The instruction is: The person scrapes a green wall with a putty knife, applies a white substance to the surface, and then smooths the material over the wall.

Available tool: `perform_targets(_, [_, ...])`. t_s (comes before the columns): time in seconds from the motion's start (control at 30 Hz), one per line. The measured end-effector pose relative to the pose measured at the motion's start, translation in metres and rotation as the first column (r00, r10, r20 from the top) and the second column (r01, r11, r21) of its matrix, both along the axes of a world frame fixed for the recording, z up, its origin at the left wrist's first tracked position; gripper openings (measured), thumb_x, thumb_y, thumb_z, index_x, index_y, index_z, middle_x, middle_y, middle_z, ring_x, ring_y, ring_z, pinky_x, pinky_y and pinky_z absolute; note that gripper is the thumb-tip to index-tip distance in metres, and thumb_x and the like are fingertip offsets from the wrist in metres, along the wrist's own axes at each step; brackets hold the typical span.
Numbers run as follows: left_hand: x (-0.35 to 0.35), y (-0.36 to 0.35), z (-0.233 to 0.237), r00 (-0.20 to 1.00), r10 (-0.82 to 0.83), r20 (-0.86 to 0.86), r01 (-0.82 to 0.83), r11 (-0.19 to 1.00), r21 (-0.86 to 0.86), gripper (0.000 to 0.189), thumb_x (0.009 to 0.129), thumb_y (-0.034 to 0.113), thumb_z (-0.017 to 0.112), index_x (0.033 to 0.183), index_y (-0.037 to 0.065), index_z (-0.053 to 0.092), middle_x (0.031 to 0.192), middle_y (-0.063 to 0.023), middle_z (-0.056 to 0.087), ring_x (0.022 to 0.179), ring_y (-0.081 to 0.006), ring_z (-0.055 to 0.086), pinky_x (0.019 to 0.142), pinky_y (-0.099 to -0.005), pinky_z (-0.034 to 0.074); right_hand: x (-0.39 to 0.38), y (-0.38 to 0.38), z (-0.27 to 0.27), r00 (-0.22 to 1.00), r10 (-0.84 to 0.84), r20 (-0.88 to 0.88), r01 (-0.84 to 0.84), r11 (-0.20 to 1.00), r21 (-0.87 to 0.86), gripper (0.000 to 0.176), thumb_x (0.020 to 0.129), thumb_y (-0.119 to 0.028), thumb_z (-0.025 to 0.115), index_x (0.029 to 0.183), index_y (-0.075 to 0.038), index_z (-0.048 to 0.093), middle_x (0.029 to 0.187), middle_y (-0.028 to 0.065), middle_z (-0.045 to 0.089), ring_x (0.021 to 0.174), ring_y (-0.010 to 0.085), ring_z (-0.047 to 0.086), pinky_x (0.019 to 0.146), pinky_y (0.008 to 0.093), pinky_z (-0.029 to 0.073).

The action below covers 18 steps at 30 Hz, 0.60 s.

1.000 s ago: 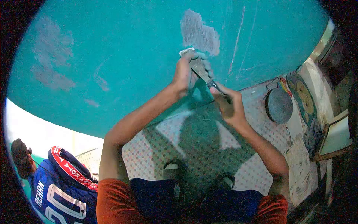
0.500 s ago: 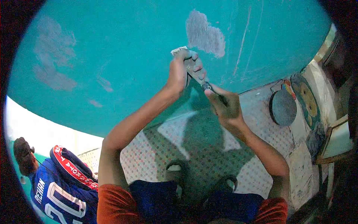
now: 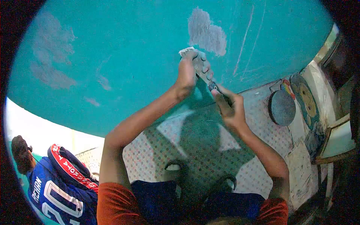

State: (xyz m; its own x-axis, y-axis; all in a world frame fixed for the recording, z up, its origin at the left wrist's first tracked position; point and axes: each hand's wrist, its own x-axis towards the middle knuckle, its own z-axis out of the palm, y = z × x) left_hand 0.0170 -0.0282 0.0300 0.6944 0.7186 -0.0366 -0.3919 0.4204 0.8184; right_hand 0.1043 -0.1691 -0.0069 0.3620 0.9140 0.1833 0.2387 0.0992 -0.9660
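My right hand (image 3: 231,107) is closed around the dark handle of a putty knife (image 3: 201,73), below the teal wall (image 3: 131,48). Wrapped about its blade is my left hand (image 3: 188,71), thumb near the top and fingers curled over the side, dusted pale. White putty (image 3: 186,51) shows at the blade's far end, just past the left thumb. The blade slants up and left from the handle; much of it is hidden by the left fingers. Directly above the hands is a grey-white filled patch (image 3: 206,32) on the wall.
Other pale patches (image 3: 52,52) and scratches mark the wall. A person in a blue jersey (image 3: 56,191) is at lower left. On the right, a round dark pan-like disc (image 3: 283,107) stands near an oval-shaped object (image 3: 305,98). Dotted floor (image 3: 142,161) lies below.
Both hands and the putty knife have shifted slightly right along the wall, still gripping it. The view has moved a little, and the person at lower left appears slightly further left.
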Motion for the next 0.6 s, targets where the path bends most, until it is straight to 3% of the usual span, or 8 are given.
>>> perform_targets(0.13, [-0.004, 0.001, -0.009, 1.000, -0.029, 0.008, 0.029, 0.999, 0.019, 0.029, 0.087, 0.030, 0.033, 0.082, 0.005, 0.046, 0.058, -0.0096, 0.046, 0.051, -0.0255, 0.048, 0.049, -0.0377, 0.041, -0.006, -0.008, -0.002, 0.999, -0.023, 0.025, 0.024, 0.998, -0.064, 0.028, 0.082, -0.015, 0.061, 0.105, 0.000, 0.060, 0.081, 0.0074, 0.065, 0.072, 0.0084, 0.056, 0.066, 0.0257, 0.045])
perform_targets(0.27, [-0.019, 0.002, -0.008, 0.998, -0.037, -0.042, 0.040, 0.996, 0.079, 0.032, 0.087, 0.032, 0.034, 0.082, 0.004, 0.047, 0.057, -0.0102, 0.048, 0.051, -0.0261, 0.050, 0.049, -0.0380, 0.042, -0.025, -0.003, -0.012, 0.999, -0.045, -0.010, 0.045, 0.997, 0.069, 0.025, 0.083, -0.016, 0.060, 0.101, 0.001, 0.060, 0.082, 0.0068, 0.065, 0.073, 0.0081, 0.056, 0.066, 0.0254, 0.045])
perform_targets(0.37, [-0.011, -0.003, 0.001, 0.999, -0.044, -0.032, 0.047, 0.994, 0.103, 0.033, 0.087, 0.033, 0.034, 0.082, 0.004, 0.048, 0.057, -0.0098, 0.048, 0.050, -0.0257, 0.050, 0.048, -0.0375, 0.042, -0.017, -0.007, -0.011, 0.998, -0.040, -0.049, 0.043, 0.998, 0.047, 0.023, 0.083, -0.016, 0.060, 0.099, 0.002, 0.061, 0.083, 0.0075, 0.065, 0.074, 0.0089, 0.056, 0.067, 0.0257, 0.045])
perform_targets(0.53, [-0.019, 0.002, 0.000, 0.996, -0.081, -0.034, 0.085, 0.987, 0.137, 0.035, 0.087, 0.031, 0.031, 0.085, 0.002, 0.050, 0.057, -0.0093, 0.049, 0.050, -0.0246, 0.050, 0.047, -0.0372, 0.042, -0.029, -0.002, -0.014, 0.998, -0.008, -0.067, 0.015, 0.994, 0.105, 0.024, 0.088, -0.018, 0.055, 0.106, -0.002, 0.058, 0.061, -0.0065, 0.044, 0.051, 0.0019, 0.035, 0.044, 0.0192, 0.027])
perform_targets(0.6, [-0.019, 0.002, 0.001, 0.994, -0.108, -0.036, 0.112, 0.984, 0.136, 0.037, 0.087, 0.031, 0.031, 0.087, 0.001, 0.052, 0.058, -0.0091, 0.049, 0.050, -0.0241, 0.051, 0.047, -0.0370, 0.042, -0.032, -0.003, -0.013, 0.996, 0.015, -0.086, -0.007, 0.996, 0.087, 0.025, 0.088, -0.019, 0.054, 0.107, -0.003, 0.055, 0.060, -0.0059, 0.043, 0.050, 0.0023, 0.036, 0.042, 0.0198, 0.029])
